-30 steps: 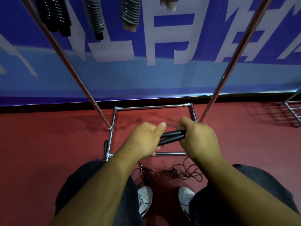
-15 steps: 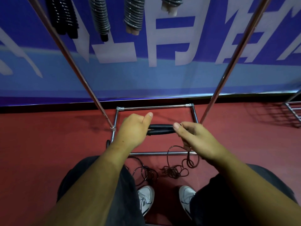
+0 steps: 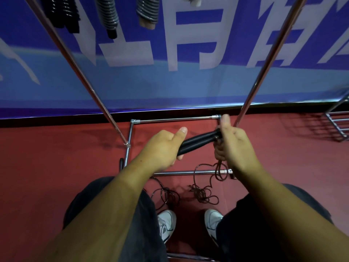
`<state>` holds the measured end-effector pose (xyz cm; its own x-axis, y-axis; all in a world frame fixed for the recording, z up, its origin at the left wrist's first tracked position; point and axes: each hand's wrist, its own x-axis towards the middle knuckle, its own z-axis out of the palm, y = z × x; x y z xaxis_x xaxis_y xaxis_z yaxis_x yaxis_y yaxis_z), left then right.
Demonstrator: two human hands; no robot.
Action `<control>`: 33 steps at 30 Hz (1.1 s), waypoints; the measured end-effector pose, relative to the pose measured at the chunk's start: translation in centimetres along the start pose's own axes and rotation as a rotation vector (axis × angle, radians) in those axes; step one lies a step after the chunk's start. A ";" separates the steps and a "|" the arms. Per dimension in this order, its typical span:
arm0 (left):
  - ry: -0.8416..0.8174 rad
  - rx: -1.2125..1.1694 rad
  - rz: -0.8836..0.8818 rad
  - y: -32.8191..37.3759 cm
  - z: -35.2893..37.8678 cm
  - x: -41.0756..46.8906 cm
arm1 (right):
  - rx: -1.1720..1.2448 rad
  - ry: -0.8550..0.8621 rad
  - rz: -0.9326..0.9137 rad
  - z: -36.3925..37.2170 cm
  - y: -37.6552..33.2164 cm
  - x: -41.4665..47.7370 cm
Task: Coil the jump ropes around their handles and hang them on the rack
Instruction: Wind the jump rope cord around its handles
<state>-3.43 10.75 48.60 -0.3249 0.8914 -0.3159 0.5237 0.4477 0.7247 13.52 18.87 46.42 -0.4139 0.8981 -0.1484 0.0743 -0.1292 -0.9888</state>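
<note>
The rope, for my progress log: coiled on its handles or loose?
Mostly loose: the rope lies tangled on the floor; the handles are bare midway.

Upper parts of the coiled ropes (image 3: pixel 107 14) beyond the top edge.

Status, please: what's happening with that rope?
Left grip holds paired black handles. Right grip pinches thin dark cord at their end. Slack piled on red floor, uncoiled.

The two black cylindrical handles (image 3: pixel 198 141) lie between the left hand (image 3: pixel 162 148) at their 8 o'clock and the right hand (image 3: pixel 234 146) at 2 o'clock. At 6 o'clock the thin dark cord (image 3: pixel 204 193) lies on the red floor (image 3: pixel 47 167) (between the chrome tube rack base (image 3: pixel 175 119) and the white shoes (image 3: pixel 167 224)).
</note>
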 end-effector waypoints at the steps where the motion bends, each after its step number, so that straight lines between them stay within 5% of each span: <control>1: 0.010 -0.077 -0.022 -0.1 -0.1 0.2 | 0.104 -0.001 0.052 0.1 -0.2 0.2; 5: 0.058 -0.479 -0.043 0.1 -0.4 0.5 | 0.057 -0.043 0.007 0.2 0.0 0.5; 13: 0.167 -0.847 0.014 1.8 1.0 0.4 | -0.345 -0.077 -0.248 2.7 1.7 -0.7; 25: 0.219 -0.371 0.058 1.5 2.3 1.2 | -0.872 -0.210 -0.341 4.0 0.8 -2.1; 33: 0.250 -0.224 0.094 1.1 2.4 1.1 | -0.645 -0.354 -0.185 3.5 0.8 -2.0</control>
<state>-1.31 12.42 47.52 -0.4809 0.8709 -0.1014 0.3840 0.3131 0.8686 11.26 15.53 45.86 -0.7299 0.6784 -0.0836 0.4458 0.3797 -0.8106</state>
